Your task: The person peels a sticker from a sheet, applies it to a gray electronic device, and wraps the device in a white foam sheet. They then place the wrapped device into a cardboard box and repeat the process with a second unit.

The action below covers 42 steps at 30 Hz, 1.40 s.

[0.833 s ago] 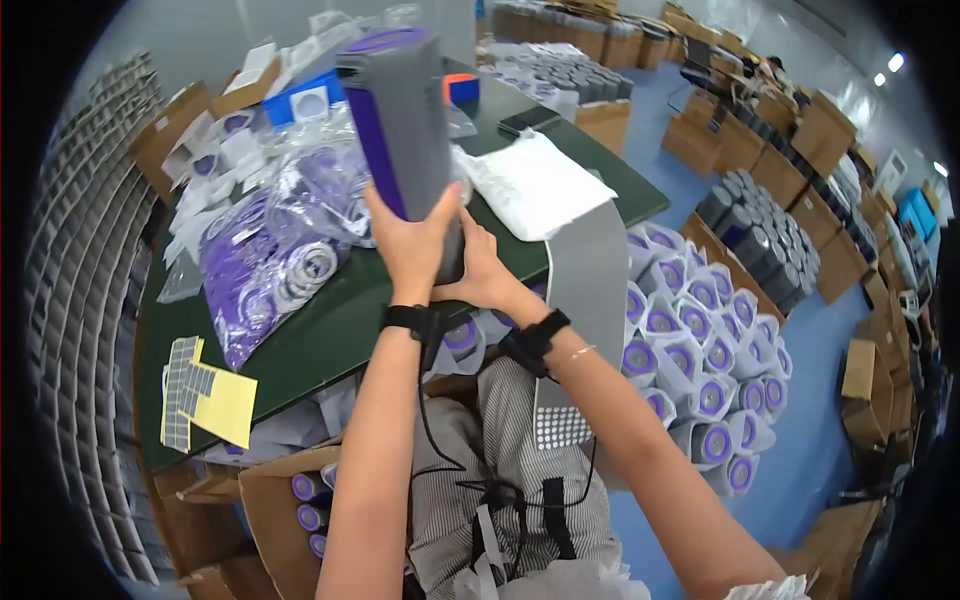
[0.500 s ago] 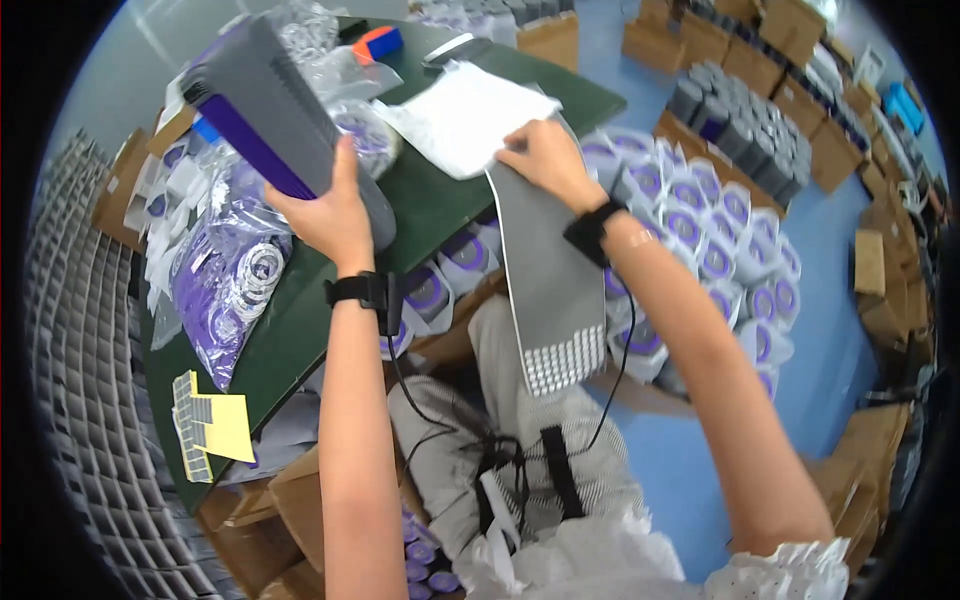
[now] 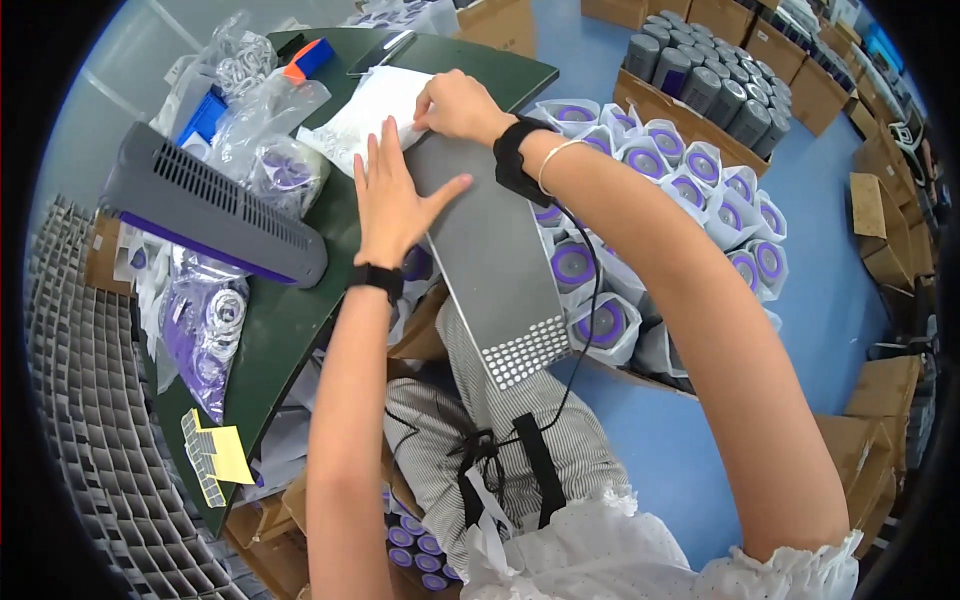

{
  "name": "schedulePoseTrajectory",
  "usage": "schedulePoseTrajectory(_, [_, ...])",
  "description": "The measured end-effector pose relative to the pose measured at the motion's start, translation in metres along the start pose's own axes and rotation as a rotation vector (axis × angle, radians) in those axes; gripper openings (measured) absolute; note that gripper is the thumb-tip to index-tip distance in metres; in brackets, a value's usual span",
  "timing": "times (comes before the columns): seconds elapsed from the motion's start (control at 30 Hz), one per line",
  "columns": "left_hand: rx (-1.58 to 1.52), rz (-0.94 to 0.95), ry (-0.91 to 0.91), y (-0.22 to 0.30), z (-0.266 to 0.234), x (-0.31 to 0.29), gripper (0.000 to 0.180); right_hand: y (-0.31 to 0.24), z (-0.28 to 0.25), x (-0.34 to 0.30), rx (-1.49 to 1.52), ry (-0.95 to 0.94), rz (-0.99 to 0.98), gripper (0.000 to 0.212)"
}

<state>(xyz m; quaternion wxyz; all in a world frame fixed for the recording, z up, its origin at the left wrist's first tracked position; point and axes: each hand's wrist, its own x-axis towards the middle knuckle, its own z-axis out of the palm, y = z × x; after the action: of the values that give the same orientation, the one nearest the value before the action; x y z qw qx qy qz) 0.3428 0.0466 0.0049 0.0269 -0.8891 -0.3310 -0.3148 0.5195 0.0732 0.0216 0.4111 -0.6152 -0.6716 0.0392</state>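
Observation:
My left hand (image 3: 392, 200) is open, fingers spread and thumb out, over the upper left edge of a long grey sheet (image 3: 490, 250) with rows of white dots at its near end. My right hand (image 3: 462, 106) is closed in a pinch at the sheet's far end, beside a white plastic bag (image 3: 368, 112); the fingertips are partly hidden. The sheet slants from the table edge down over my lap. Left of my left hand, a grey and purple housing (image 3: 215, 205) with rows of slots lies tilted on the green table (image 3: 350, 262).
Clear bags of purple parts (image 3: 200, 330) lie on the table's left. Yellow paper with small labels (image 3: 215, 455) sits at its near corner. An orange and blue tool (image 3: 308, 60) lies further back. Wrapped purple-ringed cylinders (image 3: 645, 160) fill a box at right; grey cylinders (image 3: 700, 80) stand behind.
My left hand has let go of the housing, which now lies on the table, and has moved right to the sheet. My right hand has shifted left and away from me with the sheet.

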Motion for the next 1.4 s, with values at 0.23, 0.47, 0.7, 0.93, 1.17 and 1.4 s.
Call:
schedulePoseTrajectory(0.23, [-0.184, -0.270, -0.012, -0.017, 0.020, 0.012, 0.118, -0.004, -0.051, 0.019, 0.325, 0.345, -0.155, 0.010])
schedulePoseTrajectory(0.47, [-0.059, -0.106, 0.238, 0.005, 0.007, -0.002, 0.094, -0.046, -0.144, -0.036, 0.725, 0.990, 0.058, 0.026])
schedulePoseTrajectory(0.7, [-1.961, -0.485, 0.436, 0.105, -0.042, -0.048, 0.065, -0.084, -0.147, -0.097, 0.455, 0.741, 0.155, 0.029])
schedulePoseTrajectory(0.93, [-1.966, -0.454, 0.166, 0.067, -0.119, -0.067, 0.032, -0.110, -0.155, -0.105, 0.402, 0.668, -0.012, 0.039])
schedulePoseTrajectory(1.17, [-0.959, -0.648, 0.556, 0.055, -0.153, -0.091, 0.039, -0.168, -0.136, -0.096, 0.546, 0.555, -0.143, 0.040])
schedulePoseTrajectory(1.4, [-1.700, -0.487, 0.114, 0.063, -0.206, -0.063, 0.040, -0.222, -0.146, -0.069, 0.254, 0.565, -0.450, 0.034])
